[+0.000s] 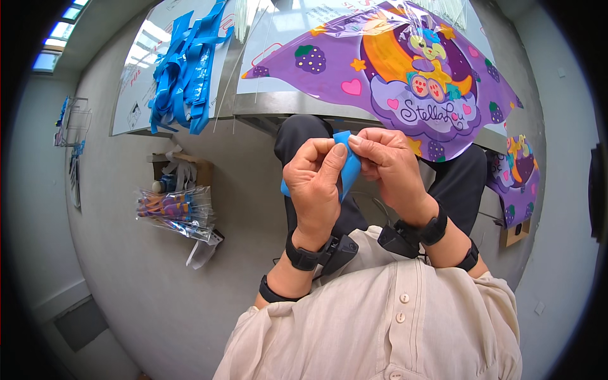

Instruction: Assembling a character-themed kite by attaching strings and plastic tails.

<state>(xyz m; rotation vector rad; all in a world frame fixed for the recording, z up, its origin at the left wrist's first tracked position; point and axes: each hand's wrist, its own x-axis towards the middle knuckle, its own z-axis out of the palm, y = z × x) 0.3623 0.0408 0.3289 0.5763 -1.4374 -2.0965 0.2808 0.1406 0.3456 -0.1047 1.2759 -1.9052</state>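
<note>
Both hands are raised above my lap, close together, pinching the upper end of a shiny blue strip [351, 170]. My left hand [315, 183] grips the strip between thumb and curled fingers, and a bit of blue shows at its outer side. Thumb and forefinger of my right hand [394, 166] press on the strip's top edge. The strip looks folded, with its lower part hanging between the hands. Just beyond lies a large purple kite sail [345, 60] printed with a cartoon animal on a moon, drooping off the table edge over my knee.
A heap of blue strips [183, 79] lies on a white board [136, 82] at the far left. Thin white rods [451, 14] lie at the back. On the floor at left are a cardboard box [201, 170] and clear-wrapped printed pieces [174, 208]. Another purple sail [516, 183] hangs at right.
</note>
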